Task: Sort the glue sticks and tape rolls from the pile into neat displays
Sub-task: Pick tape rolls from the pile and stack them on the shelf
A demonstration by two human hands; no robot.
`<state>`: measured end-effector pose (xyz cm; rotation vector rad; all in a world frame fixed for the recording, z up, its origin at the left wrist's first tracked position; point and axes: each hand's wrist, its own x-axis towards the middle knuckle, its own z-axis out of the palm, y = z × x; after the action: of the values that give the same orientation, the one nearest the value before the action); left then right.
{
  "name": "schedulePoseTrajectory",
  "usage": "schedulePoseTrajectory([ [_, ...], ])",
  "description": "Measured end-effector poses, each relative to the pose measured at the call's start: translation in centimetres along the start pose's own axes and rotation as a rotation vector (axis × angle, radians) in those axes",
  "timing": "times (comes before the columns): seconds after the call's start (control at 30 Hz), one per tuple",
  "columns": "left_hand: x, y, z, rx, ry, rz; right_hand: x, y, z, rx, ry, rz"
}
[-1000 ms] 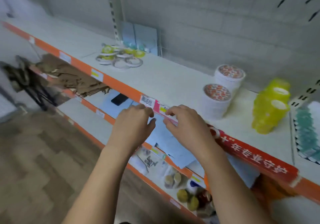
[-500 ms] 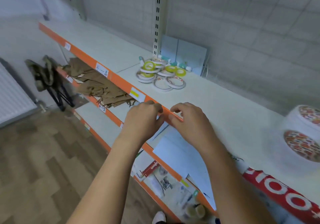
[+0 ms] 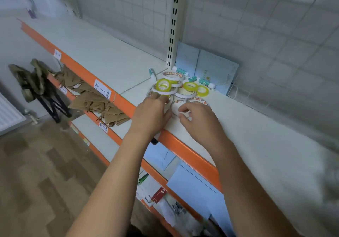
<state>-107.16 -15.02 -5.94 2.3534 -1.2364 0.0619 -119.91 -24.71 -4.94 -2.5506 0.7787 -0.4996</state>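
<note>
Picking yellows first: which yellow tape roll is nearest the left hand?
The leftmost yellow tape roll, atop the white rolls just beyond the left hand; the other two sit further right.

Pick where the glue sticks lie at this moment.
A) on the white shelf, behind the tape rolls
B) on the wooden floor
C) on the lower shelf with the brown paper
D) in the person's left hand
A: the glue sticks lie flat on the shelf behind the pile of tape rolls; the left hand touches the pile's front and the right hand pinches a white tape roll there.
</note>
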Motion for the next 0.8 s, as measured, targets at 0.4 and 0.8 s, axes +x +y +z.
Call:
schedulePoseTrajectory([
  [0.4,12.2,-5.1,1.0,-0.017,-0.131,0.176,9.2,-1.2,2.5,-0.070,0.167,0.209],
  [0.8,14.9,-5.6,-0.1,-0.200,-0.260,0.341,16.4,1.3,3.5,-0.193,0.075,0.499],
])
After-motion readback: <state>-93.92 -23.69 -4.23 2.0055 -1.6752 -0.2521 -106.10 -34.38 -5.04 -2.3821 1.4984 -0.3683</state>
